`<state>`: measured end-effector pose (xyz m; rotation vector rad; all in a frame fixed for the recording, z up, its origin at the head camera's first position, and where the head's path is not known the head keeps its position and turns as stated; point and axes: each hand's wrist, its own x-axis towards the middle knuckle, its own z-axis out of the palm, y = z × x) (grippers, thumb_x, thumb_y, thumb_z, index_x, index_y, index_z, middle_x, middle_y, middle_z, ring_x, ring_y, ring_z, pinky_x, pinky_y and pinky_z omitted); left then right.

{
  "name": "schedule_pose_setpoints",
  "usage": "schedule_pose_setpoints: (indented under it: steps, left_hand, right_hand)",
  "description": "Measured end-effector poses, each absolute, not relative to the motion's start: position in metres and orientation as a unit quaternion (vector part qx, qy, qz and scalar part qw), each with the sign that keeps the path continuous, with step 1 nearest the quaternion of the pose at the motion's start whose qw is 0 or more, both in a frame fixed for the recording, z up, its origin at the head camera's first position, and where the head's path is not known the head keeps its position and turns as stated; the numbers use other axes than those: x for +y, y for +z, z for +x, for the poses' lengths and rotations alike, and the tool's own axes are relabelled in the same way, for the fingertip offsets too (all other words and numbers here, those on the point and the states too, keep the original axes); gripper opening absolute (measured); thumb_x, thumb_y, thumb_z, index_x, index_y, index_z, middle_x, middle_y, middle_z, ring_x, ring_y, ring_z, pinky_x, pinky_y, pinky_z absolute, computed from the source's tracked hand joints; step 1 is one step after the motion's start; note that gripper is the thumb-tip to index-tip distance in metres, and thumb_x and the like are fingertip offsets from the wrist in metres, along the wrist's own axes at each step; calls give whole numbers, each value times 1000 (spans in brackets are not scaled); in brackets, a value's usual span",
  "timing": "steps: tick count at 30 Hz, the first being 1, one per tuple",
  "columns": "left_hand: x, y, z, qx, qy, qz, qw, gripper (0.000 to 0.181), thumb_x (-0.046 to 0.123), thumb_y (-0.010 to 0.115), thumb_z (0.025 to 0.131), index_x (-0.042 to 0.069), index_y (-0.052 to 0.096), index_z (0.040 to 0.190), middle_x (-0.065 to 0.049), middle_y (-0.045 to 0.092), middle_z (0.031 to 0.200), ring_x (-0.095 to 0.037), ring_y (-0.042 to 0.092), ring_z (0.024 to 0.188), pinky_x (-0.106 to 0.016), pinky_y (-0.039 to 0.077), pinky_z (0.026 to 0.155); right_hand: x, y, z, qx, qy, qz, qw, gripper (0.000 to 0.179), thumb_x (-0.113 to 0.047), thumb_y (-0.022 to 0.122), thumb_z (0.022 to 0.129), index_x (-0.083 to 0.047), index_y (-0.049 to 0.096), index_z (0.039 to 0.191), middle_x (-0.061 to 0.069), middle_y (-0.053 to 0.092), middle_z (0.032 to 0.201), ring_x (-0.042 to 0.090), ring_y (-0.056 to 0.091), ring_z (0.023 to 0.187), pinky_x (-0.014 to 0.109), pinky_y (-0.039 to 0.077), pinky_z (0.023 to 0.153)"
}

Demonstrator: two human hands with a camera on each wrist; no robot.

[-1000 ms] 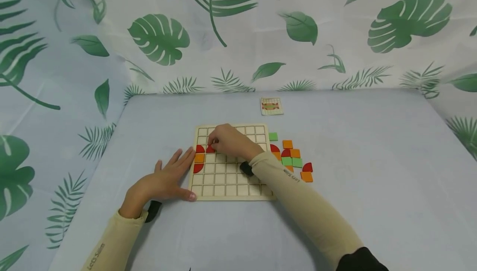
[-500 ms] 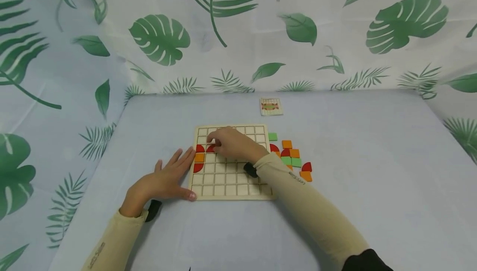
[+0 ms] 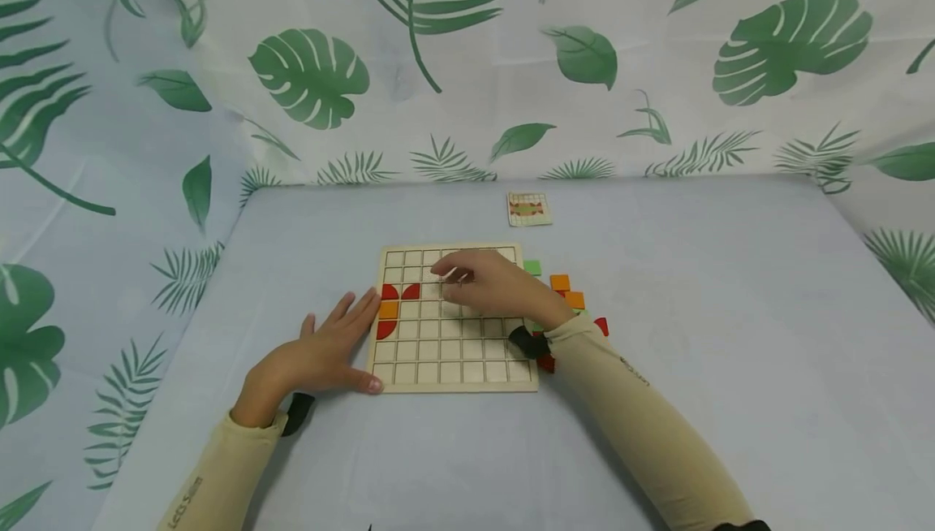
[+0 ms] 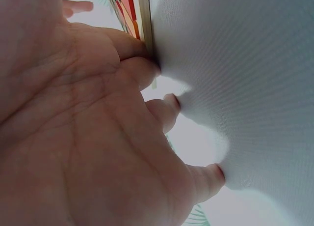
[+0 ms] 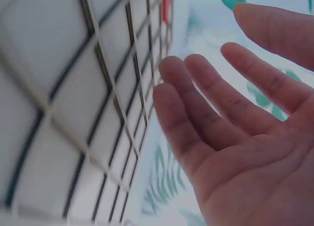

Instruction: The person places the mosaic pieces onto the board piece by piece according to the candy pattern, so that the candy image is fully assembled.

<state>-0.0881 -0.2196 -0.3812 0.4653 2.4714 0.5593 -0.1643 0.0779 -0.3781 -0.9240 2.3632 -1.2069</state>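
A pale wooden grid board (image 3: 453, 350) lies flat on the table. In its left columns sit an orange square tile (image 3: 389, 310) and red quarter-circle tiles, one of them (image 3: 411, 292) in the second column. My left hand (image 3: 321, 356) is spread along the board's left edge, its fingertips and thumb at the rim; the left wrist view shows other fingertips on the cloth. Over the board's upper middle hovers my right hand (image 3: 493, 281), fingers relaxed. In the right wrist view the right hand (image 5: 245, 123) holds nothing, its thumb apart from the fingers.
To the right of the board lie loose tiles: a light green square (image 3: 532, 268), orange squares (image 3: 575, 300) and red quarter-circles (image 3: 601, 326), some hidden by the right forearm. A small pattern card (image 3: 529, 209) lies behind the board. Leaf-printed cloth (image 3: 453, 60) hangs at the back.
My right hand has let go of the red quarter-circle tile in the second column and moved right, over the board's middle. My left hand stays at the left edge.
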Motion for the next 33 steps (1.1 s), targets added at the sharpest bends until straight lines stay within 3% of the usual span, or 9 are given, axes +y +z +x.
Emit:
schedule_pose_setpoints:
  steps: [18, 33]
  left_hand:
    - [-220, -382, -86, 924, 203, 172, 274, 130, 48, 91, 83, 5, 7, 172, -14, 1, 179, -44, -4, 162, -84, -1, 114]
    - [-219, -382, -87, 923, 207, 174, 274, 128, 47, 90, 85, 4, 7, 172, -15, 2, 179, -44, -4, 162, -83, -1, 114]
  right_hand:
    - [149, -372, -185, 888, -397, -197, 126, 35, -12, 63, 106, 0, 67, 139, 18, 68, 134, 35, 62, 122, 53, 50, 106]
    - [168, -382, -195, 920, -313, -163, 168, 31, -2, 63, 94, 7, 71, 122, 23, 68, 127, 39, 59, 116, 58, 48, 107]
